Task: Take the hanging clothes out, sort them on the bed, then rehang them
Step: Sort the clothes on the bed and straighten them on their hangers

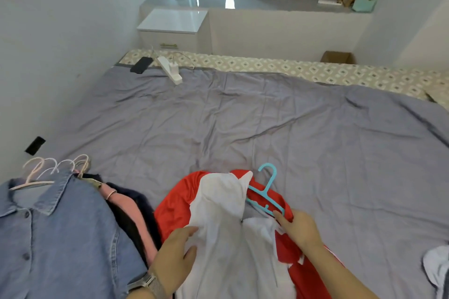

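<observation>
Blue hanger (264,192) hook points away; right hand (300,227) grip pinches it; left hand (176,250) flat on jacket (218,213).

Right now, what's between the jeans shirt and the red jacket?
In the head view, a pink garment and a dark garment lie between the denim shirt and the red jacket, partly tucked under the shirt.
</observation>
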Demonstrator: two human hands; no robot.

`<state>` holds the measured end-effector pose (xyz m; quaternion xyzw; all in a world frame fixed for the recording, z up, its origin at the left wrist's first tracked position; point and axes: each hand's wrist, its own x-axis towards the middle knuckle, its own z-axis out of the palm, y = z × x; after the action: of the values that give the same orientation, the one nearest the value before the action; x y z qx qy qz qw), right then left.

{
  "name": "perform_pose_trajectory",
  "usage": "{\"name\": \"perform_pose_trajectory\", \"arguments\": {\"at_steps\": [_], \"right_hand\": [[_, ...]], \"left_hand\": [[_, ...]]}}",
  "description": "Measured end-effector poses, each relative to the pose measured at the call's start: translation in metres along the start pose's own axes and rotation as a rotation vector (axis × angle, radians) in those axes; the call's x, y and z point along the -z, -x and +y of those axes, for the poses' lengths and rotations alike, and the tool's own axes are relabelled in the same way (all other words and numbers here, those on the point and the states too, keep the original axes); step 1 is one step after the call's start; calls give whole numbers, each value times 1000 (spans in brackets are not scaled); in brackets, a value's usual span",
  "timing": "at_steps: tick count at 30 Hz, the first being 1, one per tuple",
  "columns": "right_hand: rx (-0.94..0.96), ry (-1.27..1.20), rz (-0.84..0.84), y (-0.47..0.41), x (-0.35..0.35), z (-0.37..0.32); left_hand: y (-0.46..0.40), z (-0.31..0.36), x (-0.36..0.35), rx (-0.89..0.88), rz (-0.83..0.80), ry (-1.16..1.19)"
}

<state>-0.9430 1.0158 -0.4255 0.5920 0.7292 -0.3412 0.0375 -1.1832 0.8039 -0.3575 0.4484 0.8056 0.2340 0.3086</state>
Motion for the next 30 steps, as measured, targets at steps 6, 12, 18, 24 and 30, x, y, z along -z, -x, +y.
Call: {"name": "perform_pose_trajectory", "arguments": {"at_steps": [6,12,18,24,30], "right_hand": [[-71,36,190,120,34,-4],[-26,-41,446,244,92,-34],[97,144,490,362,127,-77],[84,174,585,450,162,-83],[45,113,717,523,199,-58]], "left_hand": [[46,0,43,-90,64,5],[129,27,112,-231,177,24],[210,67,170,-406,215,-42],[255,117,185,-416,50,-196],[298,154,169,-466,7,-236]]}}
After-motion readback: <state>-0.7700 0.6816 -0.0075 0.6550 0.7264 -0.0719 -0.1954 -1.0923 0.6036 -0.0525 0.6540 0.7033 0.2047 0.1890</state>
